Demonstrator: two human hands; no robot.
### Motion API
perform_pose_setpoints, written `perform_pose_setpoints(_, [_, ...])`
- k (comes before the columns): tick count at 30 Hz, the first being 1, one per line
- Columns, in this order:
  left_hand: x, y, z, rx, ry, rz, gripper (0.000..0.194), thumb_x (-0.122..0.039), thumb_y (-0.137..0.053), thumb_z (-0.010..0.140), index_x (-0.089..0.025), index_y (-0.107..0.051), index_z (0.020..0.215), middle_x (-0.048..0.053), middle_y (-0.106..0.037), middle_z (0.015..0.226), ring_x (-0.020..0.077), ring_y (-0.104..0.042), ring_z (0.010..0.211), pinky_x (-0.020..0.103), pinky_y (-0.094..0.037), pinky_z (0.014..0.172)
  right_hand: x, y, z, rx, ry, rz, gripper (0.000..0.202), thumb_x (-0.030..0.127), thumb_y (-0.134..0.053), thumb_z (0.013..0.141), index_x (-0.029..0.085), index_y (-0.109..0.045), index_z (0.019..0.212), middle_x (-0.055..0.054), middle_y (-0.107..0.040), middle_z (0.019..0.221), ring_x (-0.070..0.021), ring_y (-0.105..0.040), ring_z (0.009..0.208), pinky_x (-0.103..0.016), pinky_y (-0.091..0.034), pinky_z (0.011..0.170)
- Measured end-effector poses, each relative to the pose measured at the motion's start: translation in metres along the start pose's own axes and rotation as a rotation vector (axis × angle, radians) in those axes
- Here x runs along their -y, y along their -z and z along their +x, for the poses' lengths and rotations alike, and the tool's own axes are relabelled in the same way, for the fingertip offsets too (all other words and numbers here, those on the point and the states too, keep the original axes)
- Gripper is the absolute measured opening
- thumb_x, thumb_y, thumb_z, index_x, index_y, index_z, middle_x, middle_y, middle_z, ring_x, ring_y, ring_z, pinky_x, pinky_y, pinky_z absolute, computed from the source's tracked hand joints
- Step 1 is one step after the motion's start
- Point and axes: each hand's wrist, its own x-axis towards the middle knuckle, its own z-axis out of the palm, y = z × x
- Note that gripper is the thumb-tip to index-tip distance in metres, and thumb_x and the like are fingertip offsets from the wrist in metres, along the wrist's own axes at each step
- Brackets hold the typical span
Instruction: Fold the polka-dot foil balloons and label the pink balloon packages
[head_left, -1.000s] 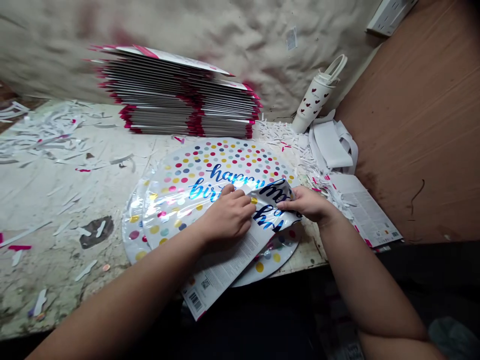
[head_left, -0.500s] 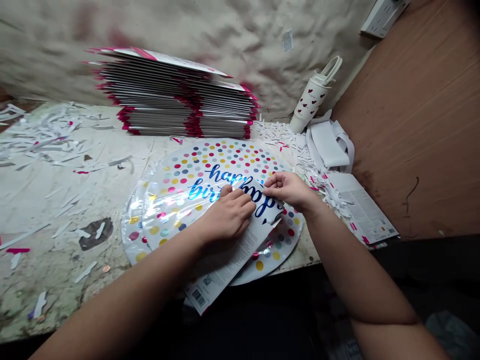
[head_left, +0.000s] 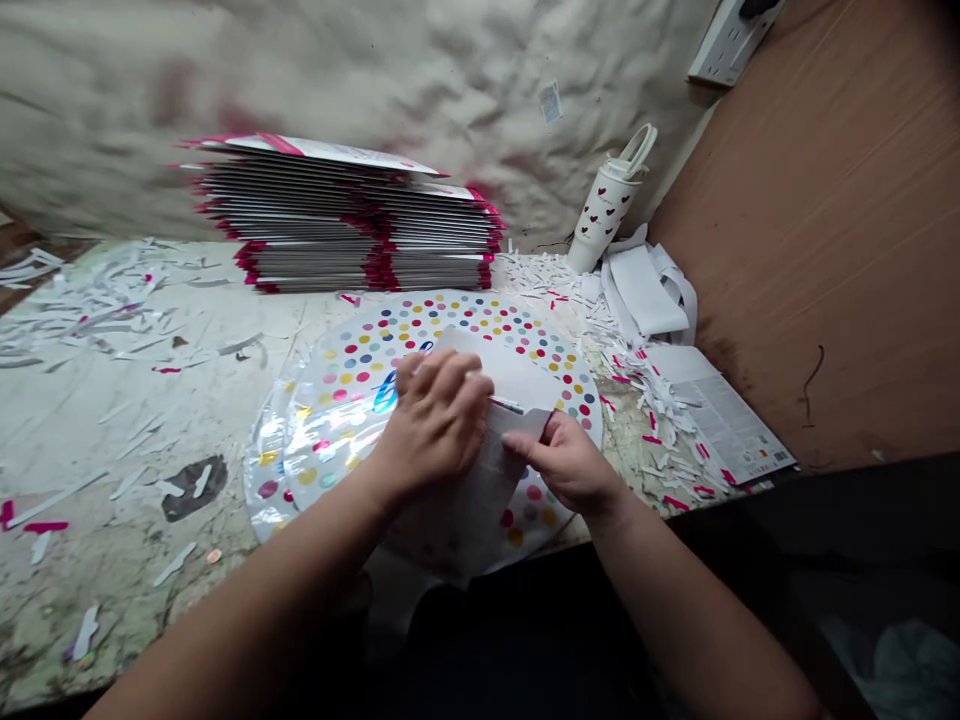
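My right hand (head_left: pixel 574 465) pinches the lower right edge of a white card packet (head_left: pixel 521 375), thumb on top. Curled over the packet's left part is my left hand (head_left: pixel 442 410), its fingertips partly hidden and slightly blurred. A folded flap shows between the hands. Under them lie flat, round, shiny foil balloons (head_left: pixel 345 375) with coloured dots, overlapping one another. Some blue lettering on the top balloon peeks out beside my left hand; the packet and hand cover the rest.
A tall stack of pink-edged cards (head_left: pixel 360 225) stands against the wall. Farther right are a white tumbler with hearts (head_left: pixel 604 210), white paper strips (head_left: pixel 645 290) and a printed card (head_left: pixel 727 420). Paper scraps (head_left: pixel 112 290) litter the left side; a brown panel (head_left: pixel 825 250) bounds the right.
The packet has turned from its printed, barcoded face to a plain white side. My left hand has curled over it, and my right hand has moved lower. The view has tilted slightly.
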Motion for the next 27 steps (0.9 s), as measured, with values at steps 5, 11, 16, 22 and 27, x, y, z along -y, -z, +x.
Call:
perform_pose_setpoints(5, [-0.015,0.027,-0.011,-0.137,0.397,-0.526,0.059,-0.029,-0.051,0.082,-0.025,-0.025,0.135,0.010,-0.029,0.142,0.0300,-0.030,0.129,0.047,-0.029,0.103,0.026,-0.014,-0.004,-0.161,0.270,0.026,0.024,0.031,-0.065,0.077,0.024,-0.064,0.099,-0.003,-0.069,0.100,-0.0212,-0.060,0.101,-0.042,-0.044,0.095])
perform_pose_setpoints(11, [-0.036,0.023,-0.022,-0.132,0.524,-0.991,0.059,-0.026,-0.062,0.076,-0.025,-0.033,0.127,0.007,-0.052,0.118,0.0231,-0.050,0.110,0.038,-0.043,0.093,0.035,-0.022,-0.009,-0.080,0.311,-0.174,0.031,0.026,-0.075,0.066,0.023,-0.067,0.096,-0.002,-0.069,0.098,-0.0235,-0.061,0.099,-0.041,-0.047,0.092])
perform_pose_setpoints(16, [-0.036,0.039,-0.015,-0.088,0.709,-1.197,0.057,-0.027,-0.071,0.069,-0.023,-0.046,0.120,0.005,-0.063,0.106,0.0241,-0.058,0.100,0.037,-0.048,0.086,0.038,-0.015,-0.005,-0.181,0.351,-0.109,0.033,0.031,-0.076,0.064,0.023,-0.064,0.093,-0.002,-0.070,0.090,-0.0200,-0.064,0.086,-0.035,-0.052,0.078])
perform_pose_setpoints(22, [-0.017,0.022,-0.026,0.261,0.949,-1.405,0.020,-0.032,-0.069,0.070,-0.013,-0.065,0.076,0.002,-0.065,0.064,0.0123,-0.059,0.060,0.021,-0.046,0.056,0.041,0.017,0.020,-0.261,0.193,-0.464,0.041,0.052,-0.052,0.081,0.016,-0.058,0.063,0.001,-0.055,0.053,-0.0113,-0.052,0.048,-0.024,-0.042,0.046])
perform_pose_setpoints(27, [-0.024,-0.006,-0.051,0.276,1.195,-1.446,0.020,-0.031,-0.065,0.069,-0.011,-0.060,0.067,0.000,-0.057,0.046,0.0081,-0.049,0.039,0.018,-0.035,0.041,0.017,0.005,0.010,-0.196,0.498,-1.058,0.020,0.029,-0.050,0.087,0.017,-0.065,0.086,-0.006,-0.066,0.082,-0.0161,-0.060,0.077,-0.029,-0.047,0.074])
